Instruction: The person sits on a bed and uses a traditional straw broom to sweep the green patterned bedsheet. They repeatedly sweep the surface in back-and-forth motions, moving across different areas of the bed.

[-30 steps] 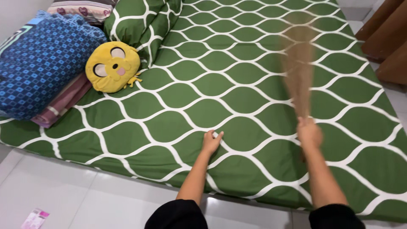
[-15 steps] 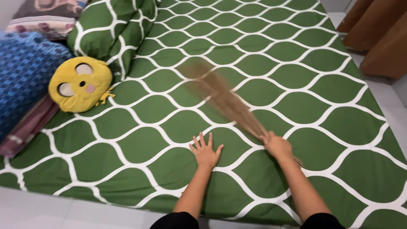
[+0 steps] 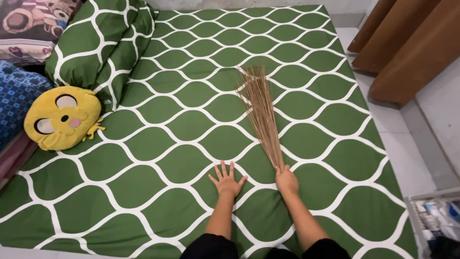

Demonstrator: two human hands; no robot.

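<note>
The stick broom (image 3: 261, 112) lies across the middle of the green-and-white patterned bedsheet (image 3: 191, 124), its bristles fanning away from me. My right hand (image 3: 286, 180) is clenched around its bound end, so I can't see the grip itself. My left hand (image 3: 226, 181) rests just beside it, flat on the sheet with fingers spread, holding nothing. A yellow character cushion (image 3: 62, 117) sits well apart at the left; the storage bin (image 3: 433, 223) is cut off at the frame's corner.
</note>
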